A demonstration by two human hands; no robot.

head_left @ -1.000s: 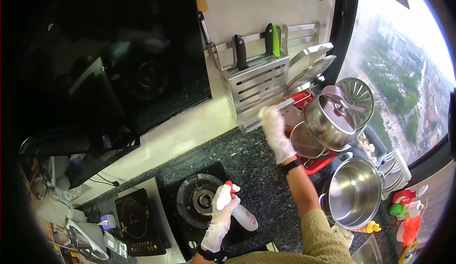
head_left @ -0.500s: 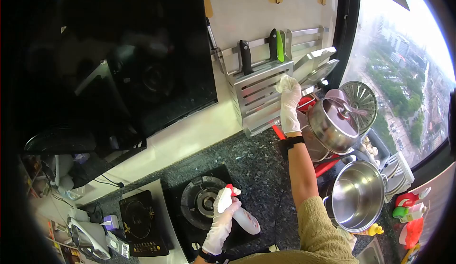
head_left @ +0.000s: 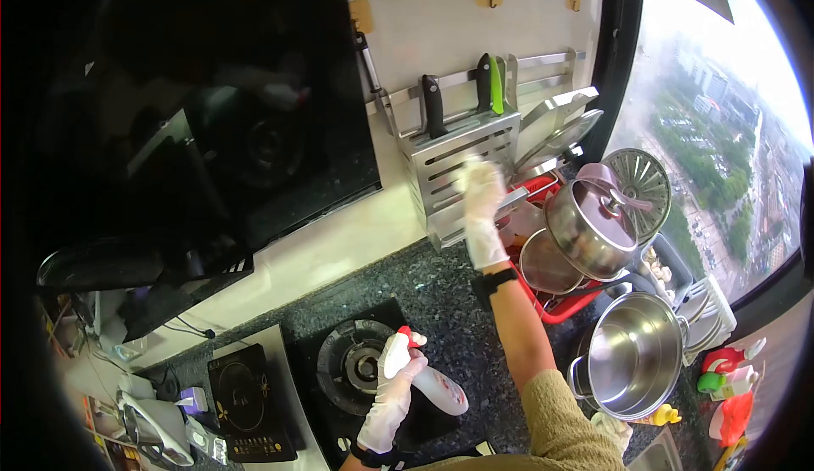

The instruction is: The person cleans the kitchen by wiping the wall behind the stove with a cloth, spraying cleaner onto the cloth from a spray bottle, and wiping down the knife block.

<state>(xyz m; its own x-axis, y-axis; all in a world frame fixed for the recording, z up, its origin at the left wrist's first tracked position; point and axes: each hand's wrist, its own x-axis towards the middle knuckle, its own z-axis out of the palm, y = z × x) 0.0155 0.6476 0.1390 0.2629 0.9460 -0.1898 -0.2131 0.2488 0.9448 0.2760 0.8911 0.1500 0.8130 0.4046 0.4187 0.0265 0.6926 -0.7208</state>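
Note:
My left hand (head_left: 392, 399), in a white glove, is closed around a white spray bottle (head_left: 439, 389) with a red-and-white trigger head, tilted above the gas burner (head_left: 352, 365). My right hand (head_left: 482, 191), also gloved, is raised in front of the slotted metal knife rack (head_left: 458, 161). Its fingers look bunched but are smeared by motion; whether a pale cloth is in them I cannot make out. Black-handled knives (head_left: 433, 102) and a green-handled knife (head_left: 497, 89) stand in the rack above that hand.
Right of my right arm, a lidded steel pot (head_left: 589, 229) sits on a red dish rack (head_left: 564, 308). An open steel pot (head_left: 636, 356) stands nearer me. An induction cooktop (head_left: 250, 407) is at left, below a black range hood (head_left: 203, 132). A window (head_left: 721, 123) is at right.
My right hand has moved left and slightly down across the front of the knife rack. The spray bottle stays in my left hand, nearly unmoved. The view has shifted slightly.

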